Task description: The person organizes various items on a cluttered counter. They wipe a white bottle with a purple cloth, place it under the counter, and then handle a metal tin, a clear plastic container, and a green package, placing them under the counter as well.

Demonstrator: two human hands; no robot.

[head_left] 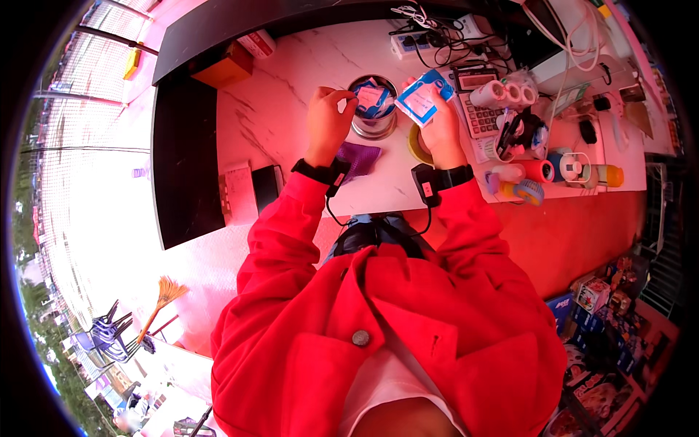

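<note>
In my right hand [439,128] is a blue and white packet [424,99], held up over the marble-patterned table [306,60]. My left hand [329,123] is raised beside a round metal tin [375,129], thumb and forefinger curled together at its left rim; whether anything thin is pinched there cannot be told. Several similar blue and white packets [372,101] lie inside the tin. A purple cloth [360,159] lies below the tin, near my left wrist. Partly hidden behind my right hand is a roll of yellowish tape [416,145].
A calculator [481,117], white paper rolls [511,93], a pen holder [505,147] and bottles [568,166] crowd the right side. Cables and a power strip [407,46] lie at the back. A black notebook [266,185] and an orange box [226,65] are at left.
</note>
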